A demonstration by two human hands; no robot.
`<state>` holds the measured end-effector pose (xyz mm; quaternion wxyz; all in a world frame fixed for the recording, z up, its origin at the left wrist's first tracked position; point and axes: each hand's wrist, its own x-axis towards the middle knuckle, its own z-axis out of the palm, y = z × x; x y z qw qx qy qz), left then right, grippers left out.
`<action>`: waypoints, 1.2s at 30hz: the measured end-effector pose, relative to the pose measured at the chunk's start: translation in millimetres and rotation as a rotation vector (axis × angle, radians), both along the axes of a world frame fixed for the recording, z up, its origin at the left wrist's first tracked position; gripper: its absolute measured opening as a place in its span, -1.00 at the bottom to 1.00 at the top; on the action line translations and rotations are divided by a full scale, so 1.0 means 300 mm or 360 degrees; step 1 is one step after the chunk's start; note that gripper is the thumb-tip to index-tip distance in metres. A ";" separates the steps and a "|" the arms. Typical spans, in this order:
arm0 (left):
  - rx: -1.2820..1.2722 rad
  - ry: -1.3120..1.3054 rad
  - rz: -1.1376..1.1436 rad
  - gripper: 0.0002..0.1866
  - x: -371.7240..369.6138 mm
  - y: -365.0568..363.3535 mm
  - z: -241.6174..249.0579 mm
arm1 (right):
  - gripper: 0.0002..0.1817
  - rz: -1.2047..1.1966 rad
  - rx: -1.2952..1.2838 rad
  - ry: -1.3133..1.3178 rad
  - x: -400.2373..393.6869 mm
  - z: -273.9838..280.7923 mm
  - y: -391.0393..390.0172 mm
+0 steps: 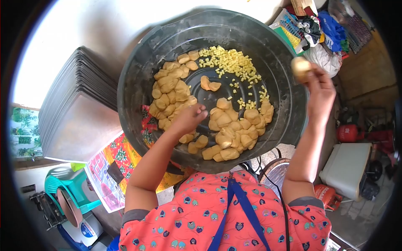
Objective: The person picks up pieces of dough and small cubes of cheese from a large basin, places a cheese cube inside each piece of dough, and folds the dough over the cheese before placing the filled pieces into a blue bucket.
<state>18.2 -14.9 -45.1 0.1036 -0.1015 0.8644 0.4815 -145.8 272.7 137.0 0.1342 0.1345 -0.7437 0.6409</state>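
Held out over the right rim of a big black round basin [278, 83], my right hand [321, 90] grips a blurred ball of dough [300, 67] at its fingertips. Inside the basin, my left hand [189, 120] is closed beside the left dough pile [169, 90], its fingers curled together; whatever they hold, if anything, is hidden. Another heap of tan dough pieces [234, 127] lies right of that hand. Small pale-yellow cubes [230, 62] are scattered at the far side. Two joined dough pieces [210, 84] sit near the basin's middle.
Stacked metal trays [79, 108] lean at the left, near a teal plastic chair [73, 188]. Bags and cloths [324, 35] are piled at the upper right. A white box [345, 169] and a red gas cylinder [328, 196] stand at the lower right.
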 end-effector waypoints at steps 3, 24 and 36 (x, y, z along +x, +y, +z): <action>-0.0327 0.0177 -0.0322 -0.54 0.036 0.050 -0.013 | -0.79 -0.0400 0.0409 0.0005 -0.204 -0.024 0.229; -0.1076 0.0794 -0.0417 -0.40 -0.011 0.179 -0.123 | -0.75 0.0708 0.1189 0.0524 0.098 -0.081 -0.009; 0.0031 -0.0411 0.0174 -0.63 -0.046 0.142 -0.064 | -0.66 0.1795 0.1159 0.0556 0.392 -0.180 -0.065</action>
